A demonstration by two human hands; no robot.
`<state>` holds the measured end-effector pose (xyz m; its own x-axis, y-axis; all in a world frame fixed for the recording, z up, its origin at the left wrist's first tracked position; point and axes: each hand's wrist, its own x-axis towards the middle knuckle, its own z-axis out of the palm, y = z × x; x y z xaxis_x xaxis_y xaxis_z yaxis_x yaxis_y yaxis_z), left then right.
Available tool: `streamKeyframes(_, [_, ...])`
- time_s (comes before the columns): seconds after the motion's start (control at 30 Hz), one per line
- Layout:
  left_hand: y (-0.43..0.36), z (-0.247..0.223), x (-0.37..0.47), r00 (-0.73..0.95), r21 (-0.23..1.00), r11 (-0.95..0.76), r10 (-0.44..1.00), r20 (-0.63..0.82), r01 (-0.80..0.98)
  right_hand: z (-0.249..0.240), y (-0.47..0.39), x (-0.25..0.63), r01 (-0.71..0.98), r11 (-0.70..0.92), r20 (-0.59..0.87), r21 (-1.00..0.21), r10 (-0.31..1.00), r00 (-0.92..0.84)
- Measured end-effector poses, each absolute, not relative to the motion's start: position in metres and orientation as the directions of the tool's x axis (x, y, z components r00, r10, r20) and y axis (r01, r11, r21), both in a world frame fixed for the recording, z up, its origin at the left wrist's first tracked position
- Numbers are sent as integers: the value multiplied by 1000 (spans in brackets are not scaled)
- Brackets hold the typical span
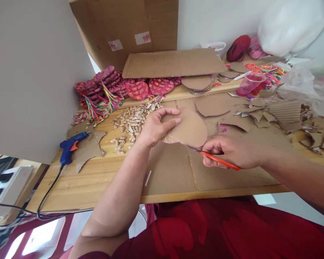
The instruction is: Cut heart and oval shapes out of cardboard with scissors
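Note:
A rounded piece of brown cardboard [190, 126] is pinched between the thumb and fingers of my left hand [159, 126], above the middle of the table. My right hand [229, 151] is closed round the orange handles of a pair of scissors [220, 160]. The scissor blades point left and touch the lower edge of the cardboard piece. Beneath both hands lies a flat cardboard sheet [170, 172] on the wooden table [97, 183]. Part of the scissors is hidden behind my right fingers.
Peanut shells [132, 120] are heaped left of centre, near a blue glue gun [70, 145] with its cord. Decorated red pieces [137, 90] with tassels line the back. Cardboard scraps [283, 113], a pink cup [250, 84] and plastic bags [302, 86] lie at the right.

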<state>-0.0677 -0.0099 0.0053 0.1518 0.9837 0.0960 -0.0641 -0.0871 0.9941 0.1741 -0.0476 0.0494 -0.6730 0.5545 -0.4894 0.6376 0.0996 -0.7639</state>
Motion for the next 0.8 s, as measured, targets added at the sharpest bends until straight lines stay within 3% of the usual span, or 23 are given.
streamKeyframes(0.8, [-9,1,-67,163,997,-34,986,45,-70,44,-49,178,692,113,-483,-713,636,-602])
